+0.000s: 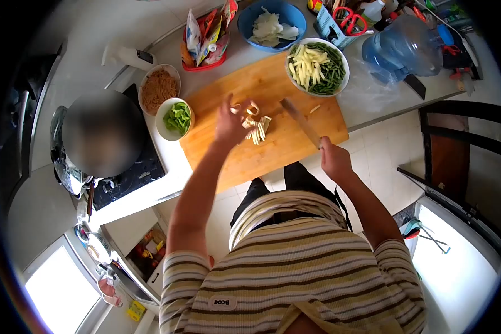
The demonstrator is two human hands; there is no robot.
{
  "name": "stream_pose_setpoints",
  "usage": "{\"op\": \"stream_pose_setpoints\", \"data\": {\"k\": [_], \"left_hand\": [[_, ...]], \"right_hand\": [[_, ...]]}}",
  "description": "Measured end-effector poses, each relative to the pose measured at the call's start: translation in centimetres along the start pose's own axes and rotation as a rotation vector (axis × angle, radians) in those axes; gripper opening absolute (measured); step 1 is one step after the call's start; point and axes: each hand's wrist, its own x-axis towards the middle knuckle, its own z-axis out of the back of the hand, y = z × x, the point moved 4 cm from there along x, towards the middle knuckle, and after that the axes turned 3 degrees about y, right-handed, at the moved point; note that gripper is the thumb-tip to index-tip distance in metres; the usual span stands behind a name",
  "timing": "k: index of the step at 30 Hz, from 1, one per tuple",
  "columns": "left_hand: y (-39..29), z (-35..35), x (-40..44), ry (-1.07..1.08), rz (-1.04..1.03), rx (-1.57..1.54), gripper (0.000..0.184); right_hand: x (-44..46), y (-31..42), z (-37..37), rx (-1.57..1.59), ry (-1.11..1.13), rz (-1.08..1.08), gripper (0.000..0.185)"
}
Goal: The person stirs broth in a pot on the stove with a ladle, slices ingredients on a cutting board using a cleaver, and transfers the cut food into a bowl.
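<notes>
Strips of pale, brown-edged food lie in a loose pile on a wooden cutting board as a person works with a knife at a kitchen counter.

The left hand is open over the pile, fingers spread, though whether they touch it cannot be told; the right hand is closed around the handle, blade slanting beside the pile. Cutting looks well along: the strips are sliced, while curled pieces just beyond appear still whole. Farther out, a white bowl holds cut green beans and pale batons; another bowl holds chopped greens, beside a dish of brown shreds.
</notes>
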Motion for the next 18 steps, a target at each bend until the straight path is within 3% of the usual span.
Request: {"op": "stream_pose_setpoints", "data": {"k": [2,5,7,8,11,13,18], "left_hand": [[-3.1,-1.4,-0.3,0.197,0.12,0.149,0.098],[-4.8,-3.5,0.0,0.124,0.139,0.186,0.087],[-5.6,-4.4,-0.1,0.069,0.064,0.096,0.072],[-6.4,-4.3,-0.6,-0.074,0.02,0.05,0.053],[-6.3,-5.8,-1.9,-0.249,0.046,0.038,0.031],[-6.5,-6.8,-3.0,-0.259,0.029,0.047,0.028],[-6.5,-7.5,-6.0,-0.351,-0.129,0.038,0.022]], "right_hand": [[-0.2,-1.2,-0.1,0.019,-0.012,-0.051,0.018],[-0.6,-2.1,-0.2,0.049,-0.013,-0.111,0.018],[-0.5,-2.4,-0.7,0.069,0.004,-0.101,0.019],[-0.3,-2.6,-1.2,0.067,0.013,-0.084,0.019],[0.9,-2.0,-1.6,0.076,0.053,-0.04,0.02],[1.8,-1.7,-1.3,0.068,0.093,-0.006,0.02],[7.8,5.3,0.3,0.023,0.222,0.406,0.015]]}}
